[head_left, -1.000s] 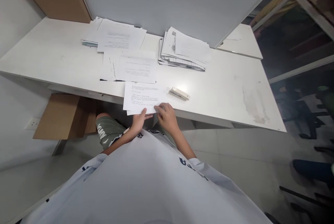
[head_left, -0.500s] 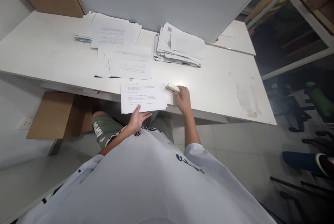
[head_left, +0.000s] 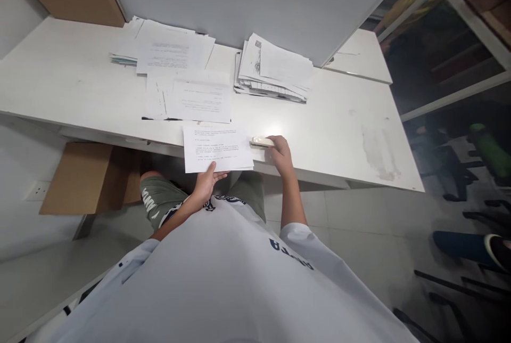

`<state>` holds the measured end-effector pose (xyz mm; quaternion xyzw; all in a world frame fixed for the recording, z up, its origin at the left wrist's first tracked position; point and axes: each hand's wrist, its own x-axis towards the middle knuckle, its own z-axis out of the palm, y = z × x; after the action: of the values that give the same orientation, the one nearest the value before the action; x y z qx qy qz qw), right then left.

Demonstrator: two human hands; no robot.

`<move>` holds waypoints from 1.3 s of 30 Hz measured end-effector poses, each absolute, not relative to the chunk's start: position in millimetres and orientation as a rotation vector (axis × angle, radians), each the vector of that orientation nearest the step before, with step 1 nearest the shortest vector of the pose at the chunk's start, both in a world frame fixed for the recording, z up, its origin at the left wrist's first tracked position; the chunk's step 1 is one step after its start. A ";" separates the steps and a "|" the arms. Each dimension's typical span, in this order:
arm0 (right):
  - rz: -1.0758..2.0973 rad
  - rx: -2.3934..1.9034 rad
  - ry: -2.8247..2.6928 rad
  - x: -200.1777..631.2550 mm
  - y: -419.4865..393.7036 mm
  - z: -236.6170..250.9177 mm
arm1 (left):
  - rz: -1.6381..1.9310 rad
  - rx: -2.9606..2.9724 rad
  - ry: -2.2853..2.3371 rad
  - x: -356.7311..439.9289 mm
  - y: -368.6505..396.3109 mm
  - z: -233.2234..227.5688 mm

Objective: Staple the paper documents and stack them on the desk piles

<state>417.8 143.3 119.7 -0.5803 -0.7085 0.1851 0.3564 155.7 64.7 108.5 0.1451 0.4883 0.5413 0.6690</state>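
Your left hand [head_left: 205,183], left of frame centre: pinching printed sheets [head_left: 215,145] | your right hand [head_left: 281,154], right of centre: gripping cream stapler [head_left: 261,141], tip by sheets' edge

A cardboard box [head_left: 75,178] sits under the white desk [head_left: 339,130] near a wall socket [head_left: 39,190], a grey partition [head_left: 239,2] standing behind.

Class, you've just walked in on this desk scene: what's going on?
At a white desk, a person's left hand holds printed sheets by the near edge, thumb on top. The right hand grips a cream stapler at the sheets' right edge; whether they touch is hard to tell. A paper stack lies farther back.
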 end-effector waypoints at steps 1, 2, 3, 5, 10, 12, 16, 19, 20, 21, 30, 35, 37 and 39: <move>0.480 -1.498 -1.828 417.4 142.7 120.1 | 1.224 0.326 1.101 154.5 64.8 108.1; 0.486 -1.499 -1.825 417.2 142.2 120.4 | 1.231 0.327 1.096 153.2 64.9 107.7; 0.496 -1.499 -1.820 417.1 141.8 120.7 | 1.240 0.329 1.091 151.8 65.0 107.4; 0.525 -1.492 -1.805 417.5 141.3 121.0 | 1.262 0.336 1.083 149.5 65.0 107.0; 0.586 -1.472 -1.783 419.1 140.7 121.6 | 1.247 0.368 1.072 147.9 64.4 106.5; 0.598 -1.470 -1.783 419.4 140.5 122.1 | 1.228 0.384 1.074 148.3 63.9 106.5; 0.614 -1.446 -1.775 419.2 139.8 123.3 | 1.214 0.427 1.074 149.3 62.8 106.1; 0.620 -1.435 -1.761 418.6 139.2 124.2 | 1.193 0.462 1.064 150.5 62.2 105.5; 0.618 -1.436 -1.755 418.4 139.1 124.5 | 1.184 0.468 1.061 151.1 62.1 105.3; 0.618 -1.436 -1.749 418.1 138.9 124.8 | 1.176 0.469 1.057 151.8 61.9 105.1; 0.600 -1.411 -1.743 417.5 139.8 124.4 | 1.163 0.470 1.040 156.5 60.5 103.7; 0.567 -1.417 -1.760 416.8 139.8 124.4 | 1.145 0.471 1.049 159.9 61.4 105.3; 0.549 -1.425 -1.765 415.7 139.9 124.8 | 1.132 0.469 1.057 162.6 62.2 106.0; 0.532 -1.427 -1.769 414.9 140.6 124.2 | 1.119 0.472 1.059 166.4 63.3 106.2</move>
<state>414.9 140.6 124.2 -0.5621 -0.6968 0.2098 0.3930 166.4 63.3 106.2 0.2111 0.4739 0.5008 0.6928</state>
